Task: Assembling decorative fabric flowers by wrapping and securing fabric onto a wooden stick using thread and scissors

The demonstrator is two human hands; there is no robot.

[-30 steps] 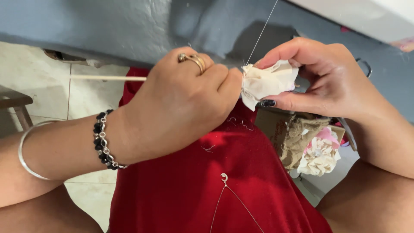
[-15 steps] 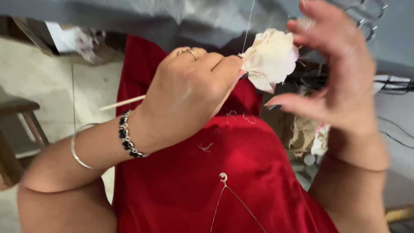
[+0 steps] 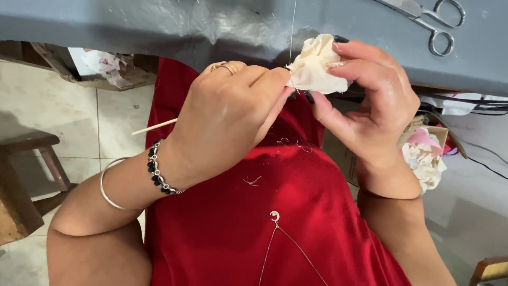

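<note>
Here, left hand (image 3: 225, 114): pinched shut on stick (image 3: 154, 126) at cloth (image 3: 316, 66).
Right hand (image 3: 370, 103): fingers closed around cloth.
Box (image 3: 426, 151), right: cloth scraps inside.

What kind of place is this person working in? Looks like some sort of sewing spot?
Probably a small sewing or craft workshop, perhaps at home. The left hand and right hand work a bunched cream fabric piece on a thread, scissors lie on the grey table, and fabric scraps sit below.

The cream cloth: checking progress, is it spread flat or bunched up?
Bunched up: the cream cloth sits crumpled between both hands' fingertips.
</note>
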